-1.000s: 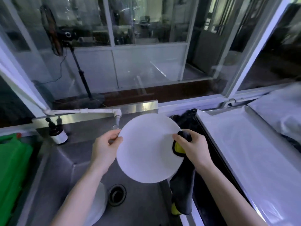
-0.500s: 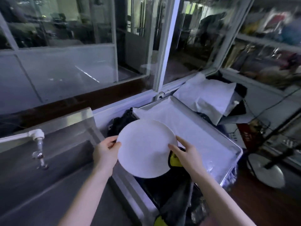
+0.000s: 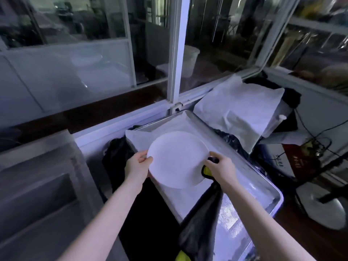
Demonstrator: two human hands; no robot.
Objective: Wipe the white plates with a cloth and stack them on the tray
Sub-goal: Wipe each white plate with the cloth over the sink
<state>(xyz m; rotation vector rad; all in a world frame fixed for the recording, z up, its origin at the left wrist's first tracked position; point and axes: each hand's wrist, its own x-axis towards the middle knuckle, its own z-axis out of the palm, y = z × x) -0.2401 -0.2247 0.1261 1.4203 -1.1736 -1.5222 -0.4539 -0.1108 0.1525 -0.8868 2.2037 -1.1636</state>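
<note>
Round white plate (image 3: pixel 178 159), flat and smooth, plain all over, no marks. Held by both sides over the near left part of the tray (image 3: pixel 271 194); touching the tray or not, hard to tell. Left hand (image 3: pixel 138 164) curled on the left rim, thumb on top, fingers under. Right hand (image 3: pixel 219 167) on the right rim, closed on the plate and on a cloth (image 3: pixel 202 219) too. Soft cloth, black with yellow bits, hanging down near. Shiny metal tray, long with low walls, lined with thin white paper (image 3: pixel 188 200). Crumpled white sheet (image 3: pixel 239 108) just far right of the tray. Big glass window (image 3: pixel 94 53) far behind.
</note>
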